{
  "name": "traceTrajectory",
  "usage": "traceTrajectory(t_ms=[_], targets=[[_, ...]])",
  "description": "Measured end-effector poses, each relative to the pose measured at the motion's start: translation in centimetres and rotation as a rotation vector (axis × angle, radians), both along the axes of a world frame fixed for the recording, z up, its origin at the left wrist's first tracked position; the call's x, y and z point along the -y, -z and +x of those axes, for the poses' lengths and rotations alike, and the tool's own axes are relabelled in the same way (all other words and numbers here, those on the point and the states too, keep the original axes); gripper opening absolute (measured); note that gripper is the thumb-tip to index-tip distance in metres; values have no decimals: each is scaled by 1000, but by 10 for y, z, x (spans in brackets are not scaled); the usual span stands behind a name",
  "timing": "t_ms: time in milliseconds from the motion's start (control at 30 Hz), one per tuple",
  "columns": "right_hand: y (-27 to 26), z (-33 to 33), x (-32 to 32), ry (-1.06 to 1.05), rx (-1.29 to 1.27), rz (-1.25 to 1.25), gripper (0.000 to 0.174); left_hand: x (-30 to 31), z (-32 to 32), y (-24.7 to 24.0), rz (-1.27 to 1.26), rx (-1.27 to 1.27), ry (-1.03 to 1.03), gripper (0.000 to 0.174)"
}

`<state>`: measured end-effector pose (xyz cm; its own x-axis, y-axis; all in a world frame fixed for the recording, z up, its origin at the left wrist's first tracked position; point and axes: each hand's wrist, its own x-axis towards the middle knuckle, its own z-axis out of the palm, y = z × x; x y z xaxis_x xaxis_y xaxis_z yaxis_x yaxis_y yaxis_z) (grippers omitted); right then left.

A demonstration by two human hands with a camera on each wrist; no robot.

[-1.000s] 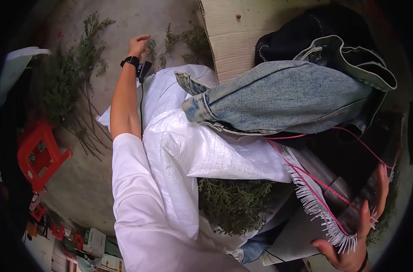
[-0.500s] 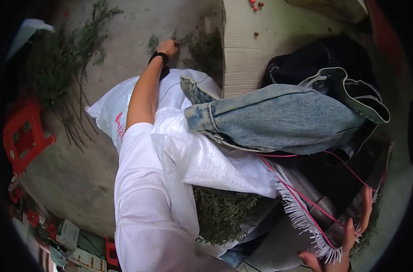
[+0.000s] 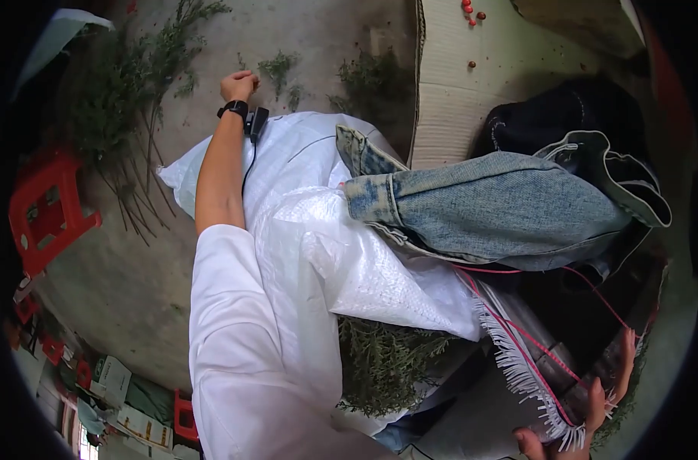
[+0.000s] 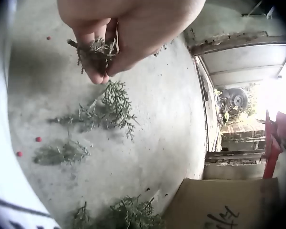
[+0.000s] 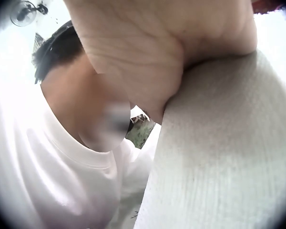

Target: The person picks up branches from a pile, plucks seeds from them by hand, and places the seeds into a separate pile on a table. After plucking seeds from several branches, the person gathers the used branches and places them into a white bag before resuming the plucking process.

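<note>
Beyond the white sack (image 3: 311,142), my left hand (image 3: 239,86) is low over the floor. The left wrist view shows the hand (image 4: 133,28) pinching small green sprigs (image 4: 97,47) between thumb and fingers, above another sprig (image 4: 118,102) on the floor. My right hand (image 3: 583,414), fingers spread, rests at the fringed edge (image 3: 521,368) of a grey object with pink string (image 3: 541,349). In the right wrist view the palm (image 5: 167,43) lies against a pale woven-looking surface (image 5: 224,143). Green foliage (image 3: 387,360) shows below the sack's folded part.
A denim garment (image 3: 487,207) lies across the right side, beside dark cloth (image 3: 567,115) and a cardboard sheet (image 3: 456,92). Cut branches (image 3: 107,107) and a red stool (image 3: 50,215) are at the left. Red berries (image 4: 38,139) are scattered on the floor.
My left hand went right over the floor, then came back left, its fingers now more curled. The right hand stays at the fringed edge. The head view has shifted.
</note>
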<state>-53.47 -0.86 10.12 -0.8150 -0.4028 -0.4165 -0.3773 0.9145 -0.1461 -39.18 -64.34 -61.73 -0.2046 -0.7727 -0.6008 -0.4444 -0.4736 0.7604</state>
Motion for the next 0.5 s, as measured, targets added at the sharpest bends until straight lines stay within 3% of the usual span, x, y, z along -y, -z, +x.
traceTrajectory(t_ms=[33, 100, 133, 233, 267, 367, 500], targets=[[-3, -4, -8, -4, 19, 31, 81, -6, -2, 2, -12, 4, -36, 27], [-4, -1, -21, -159, -111, 138, 51, -12, -11, 6, -37, 10, -76, 33], [-4, 1, -23, -198, -138, 159, 46, -11, -10, 20, -47, 15, -89, 35], [-8, 7, -24, -282, -192, 285, 36, 7, -25, 46, -54, 21, 96, 49], [-11, 8, -23, -293, -197, 315, 35, 4, -28, 43, -55, 19, 97, 49], [-19, 12, -19, -289, -201, 328, 34, -33, -44, -35, -598, 476, 407, 54], [-26, 31, 4, -289, -185, 334, 42, -43, -57, -34, -772, 481, 661, 62]])
